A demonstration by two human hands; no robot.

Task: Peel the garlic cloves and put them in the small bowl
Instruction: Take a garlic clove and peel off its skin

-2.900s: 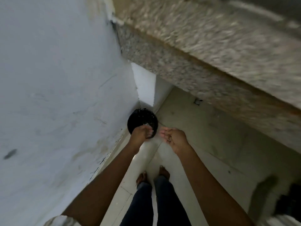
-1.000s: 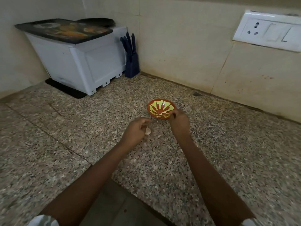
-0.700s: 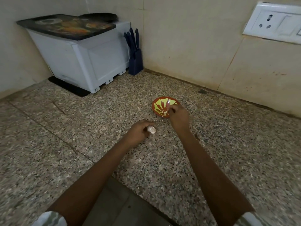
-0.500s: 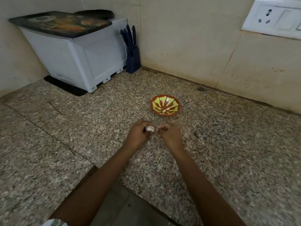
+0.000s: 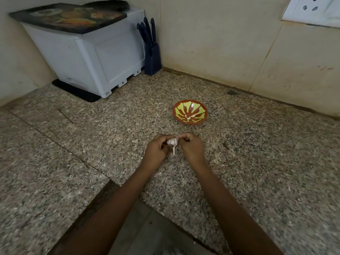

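Left hand [image 5: 156,150] steadies small white garlic bulb [image 5: 172,142]; right hand [image 5: 191,147] fingers pinch skin, peeling near red-yellow patterned bowl [image 5: 190,111].

The right hand [image 5: 191,147] is off the small bowl [image 5: 203,117] and now meets the left hand [image 5: 156,150] on the garlic [image 5: 172,142], where a strip of skin now hangs.

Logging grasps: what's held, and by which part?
Garlic: left hand grips its rounded body, right hand pinches its right side; the thin tail hangs free.
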